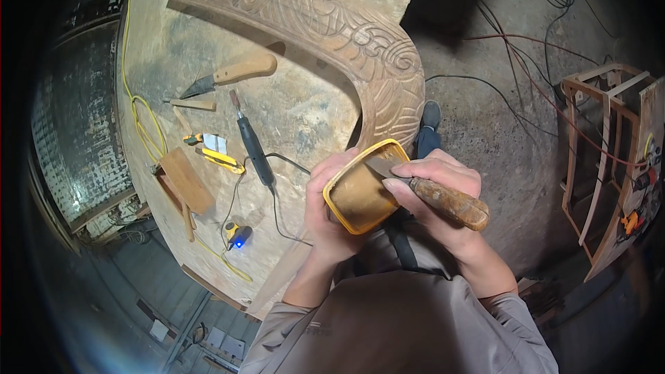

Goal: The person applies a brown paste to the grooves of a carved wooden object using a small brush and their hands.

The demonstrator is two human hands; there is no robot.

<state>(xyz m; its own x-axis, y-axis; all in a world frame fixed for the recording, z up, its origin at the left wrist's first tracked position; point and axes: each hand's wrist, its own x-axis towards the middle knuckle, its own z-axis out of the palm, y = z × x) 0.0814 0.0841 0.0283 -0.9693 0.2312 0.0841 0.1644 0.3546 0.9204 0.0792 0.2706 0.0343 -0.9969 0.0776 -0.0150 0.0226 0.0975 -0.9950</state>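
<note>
- Your left hand is wrapped around a small yellow tub, fingers curled up its near side, holding it tilted over your lap, just off the edge of the counter.
- Your right hand is closed on the worn wooden handle of a putty knife, with the forefinger laid along the top; the blade tip dips inside the tub.
- The tub looks coated inside with a brownish paste, so the step in hand reads as loading the blade with filler.
- Just beyond the tub lies the carved wooden arch, curving across the counter with scrollwork along its face.
- Judging from this, the next move calls for you to lift a modest amount on the blade, keep the tub steady and carry the blade to the carving without dripping.
- Farther left on the counter sit a wooden-handled trowel, a black rotary tool with its cord, a yellow utility knife, a wooden block and a yellow cable.
- To your right a wooden frame stands on the floor, well apart from your hands.
</note>
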